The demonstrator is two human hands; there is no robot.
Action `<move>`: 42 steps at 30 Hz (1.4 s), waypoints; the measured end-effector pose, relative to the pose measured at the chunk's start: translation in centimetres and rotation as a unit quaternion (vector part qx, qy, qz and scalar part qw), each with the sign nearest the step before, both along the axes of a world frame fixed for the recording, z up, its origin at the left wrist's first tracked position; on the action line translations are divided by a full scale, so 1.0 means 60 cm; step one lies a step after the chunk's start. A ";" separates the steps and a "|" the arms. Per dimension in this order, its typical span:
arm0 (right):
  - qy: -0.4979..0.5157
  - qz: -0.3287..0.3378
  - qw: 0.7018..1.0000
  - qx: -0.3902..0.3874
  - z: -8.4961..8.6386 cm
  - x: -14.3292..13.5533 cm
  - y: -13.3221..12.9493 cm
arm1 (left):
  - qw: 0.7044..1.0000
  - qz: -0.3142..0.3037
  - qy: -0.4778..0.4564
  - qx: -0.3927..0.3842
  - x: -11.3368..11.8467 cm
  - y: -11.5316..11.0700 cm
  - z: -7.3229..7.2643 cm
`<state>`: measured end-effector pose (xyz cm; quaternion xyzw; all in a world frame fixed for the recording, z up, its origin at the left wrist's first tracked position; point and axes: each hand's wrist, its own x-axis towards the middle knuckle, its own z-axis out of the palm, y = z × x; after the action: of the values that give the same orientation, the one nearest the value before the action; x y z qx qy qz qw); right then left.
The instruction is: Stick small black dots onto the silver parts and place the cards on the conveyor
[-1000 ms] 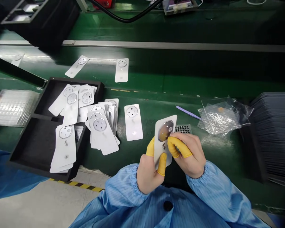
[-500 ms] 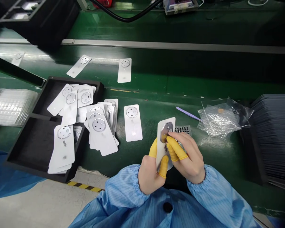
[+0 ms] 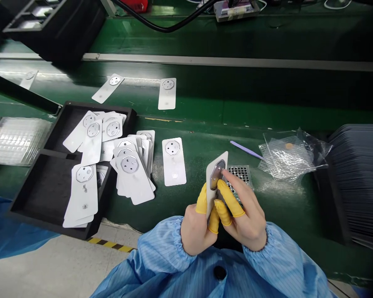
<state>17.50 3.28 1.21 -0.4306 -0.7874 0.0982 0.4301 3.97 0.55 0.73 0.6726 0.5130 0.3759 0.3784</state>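
Observation:
My left hand, with yellow finger cots, grips a white rounded panel by its lower part. The panel stands tilted, its face turned to the right, and a silver octagonal piece sits near its top. My right hand has its fingers apart and holds nothing that I can see. One bare fingertip rests at the octagonal piece's right edge, and a yellow-capped fingertip is at its lower edge. Behind the right fingers lies a metal plate with rows of holes, partly hidden. A lone white panel lies left of my hands.
Stacked white panels lie beside and in a black tray. More panels lie farther back. Purple tweezers touch clear plastic bags. Dark stacked sheets stand right, clear plastic trays left.
My left hand has turned the panel more edge-on. The right hand's yellow-capped fingers have spread apart, uncovering more of the holed plate. The panels at the back have shifted slightly to the right.

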 end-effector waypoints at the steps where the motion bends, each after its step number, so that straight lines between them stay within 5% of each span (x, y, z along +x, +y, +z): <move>1: 0.006 0.003 1.000 -0.018 0.002 -0.001 -0.001 | 1.000 0.003 0.000 -0.002 0.000 0.000 -0.001; 9: 0.130 -0.013 0.979 -0.154 -0.022 -0.015 -0.010 | 0.995 0.029 -0.080 -0.055 -0.001 0.001 -0.011; 15: 0.329 -0.066 0.907 -0.254 -0.054 -0.017 -0.015 | 0.942 0.033 -0.294 -0.160 -0.001 0.023 -0.005; 21: 0.245 -0.020 0.921 -0.301 -0.067 0.008 -0.028 | 0.939 0.185 -0.246 -0.154 -0.019 0.058 -0.023; 27: 0.016 -0.106 0.984 -0.141 -0.136 0.083 -0.037 | 0.936 0.308 -0.141 -0.094 -0.083 0.073 -0.064; 30: 0.038 -0.096 0.989 -0.108 -0.147 0.090 -0.034 | 0.963 0.264 -0.046 -0.038 -0.100 0.077 -0.072; 33: 0.087 -0.101 0.985 -0.105 -0.123 0.085 -0.026 | 0.989 0.135 0.021 -0.061 -0.087 0.072 -0.067; 37: 0.057 -0.062 0.991 -0.103 -0.088 0.091 -0.020 | 0.991 -0.053 -0.042 -0.118 -0.041 0.063 -0.059; 42: 0.010 -0.034 0.993 -0.114 -0.071 0.095 -0.018 | 0.992 -0.046 -0.050 -0.104 -0.005 0.059 -0.062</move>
<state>23.17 2.23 -3.04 -0.5026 -0.7514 0.1764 0.3894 3.69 4.09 -2.99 0.6329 0.4986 0.3359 0.4880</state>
